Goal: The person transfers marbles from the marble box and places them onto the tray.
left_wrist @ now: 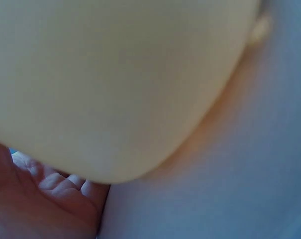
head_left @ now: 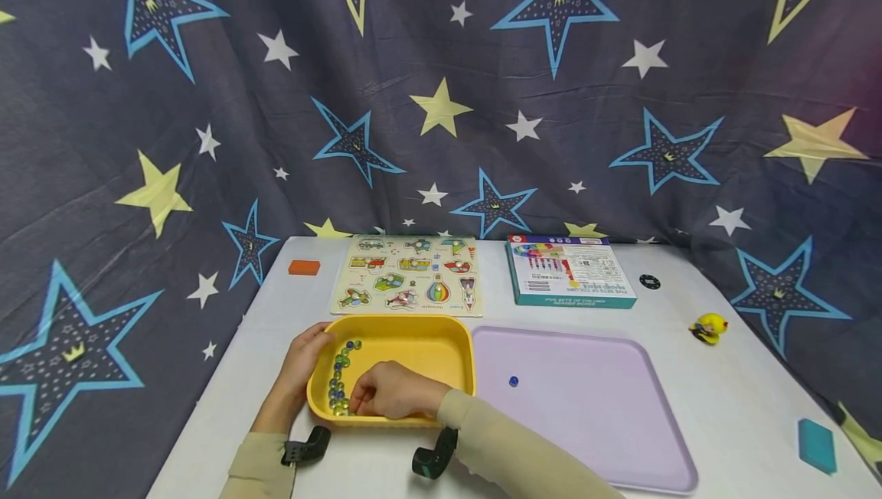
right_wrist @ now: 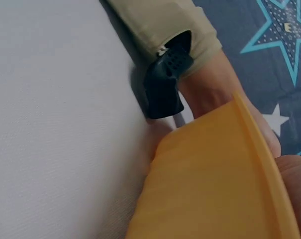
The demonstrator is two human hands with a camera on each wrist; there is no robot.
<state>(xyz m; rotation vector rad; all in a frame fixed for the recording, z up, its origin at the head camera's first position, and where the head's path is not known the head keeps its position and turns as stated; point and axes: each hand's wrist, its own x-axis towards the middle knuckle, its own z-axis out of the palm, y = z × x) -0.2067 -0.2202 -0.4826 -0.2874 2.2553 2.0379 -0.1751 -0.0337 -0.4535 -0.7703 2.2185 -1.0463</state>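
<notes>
Left hand (head_left: 300,361) grips yellow tray (head_left: 413,342) by left edge. Marbles (head_left: 337,375) line that edge; right hand (head_left: 396,390) at near-left corner, fingers bent, can't tell if pinching. Row-building, seemingly; next likely wants light touch. Blue marble (head_left: 513,381) on lilac tray (head_left: 586,384).

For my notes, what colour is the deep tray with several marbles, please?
The deep tray is yellow, clearest in the head view.

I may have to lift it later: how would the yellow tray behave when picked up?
The yellow tray looks thin-walled, so it's probably light. Its low, wide shape should resist tipping. The round marbles inside would likely roll if tilted.
</notes>
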